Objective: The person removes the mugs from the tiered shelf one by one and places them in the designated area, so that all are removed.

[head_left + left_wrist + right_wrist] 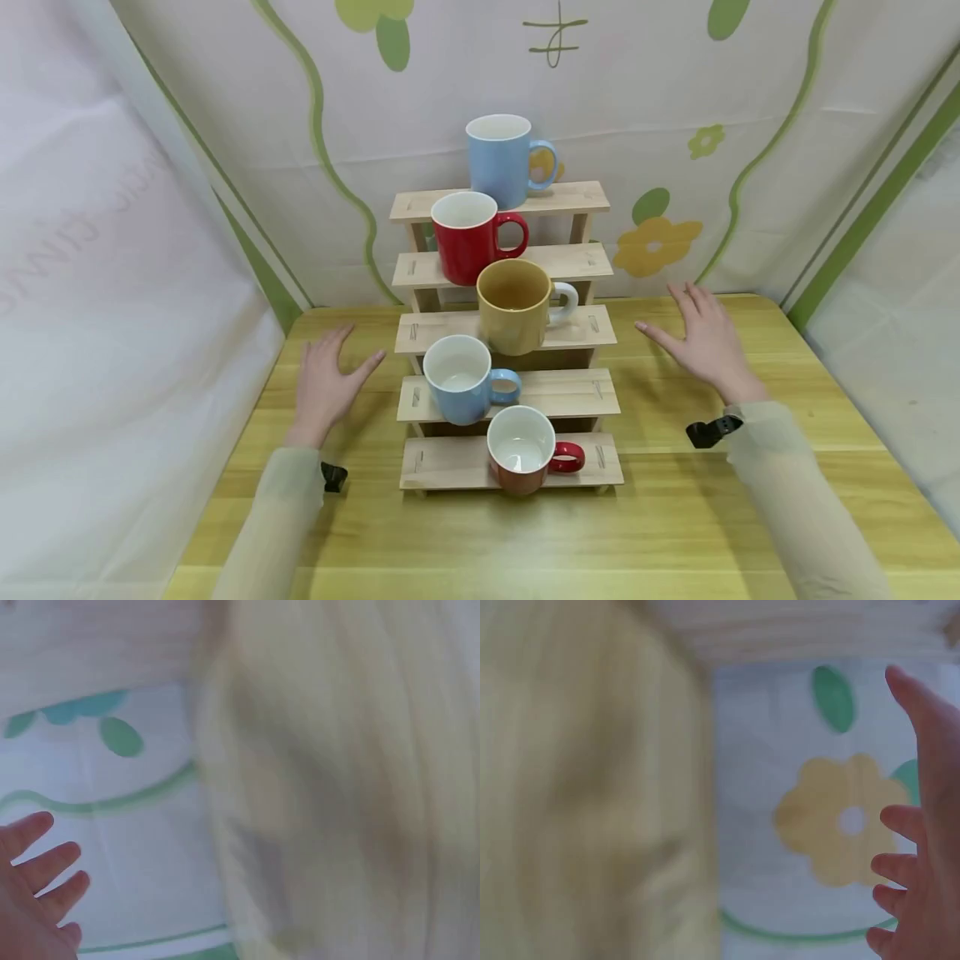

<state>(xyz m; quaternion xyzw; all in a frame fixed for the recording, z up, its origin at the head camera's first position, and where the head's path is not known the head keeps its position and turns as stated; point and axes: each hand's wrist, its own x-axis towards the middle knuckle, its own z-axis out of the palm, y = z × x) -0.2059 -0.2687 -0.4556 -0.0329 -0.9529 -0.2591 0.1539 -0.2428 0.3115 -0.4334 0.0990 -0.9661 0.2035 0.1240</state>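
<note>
A tiered wooden rack [570,393] stands on the table with one mug on each step. From the top come a large blue mug [498,162], a red mug [463,246], a tan mug [512,312] with a white handle, a smaller blue mug [456,383] and a reddish-brown mug [517,471] with a red handle. All handles point right. To the left of the rack, apart from it, my left hand [326,387] has its fingers extended and holds nothing. On the opposite side my right hand [705,337] is spread, also holding nothing.
The wooden table [480,542] extends around the rack. White cloth with a green and orange flower print [654,247] hangs behind it, and more white cloth [112,350] closes off the left and right sides.
</note>
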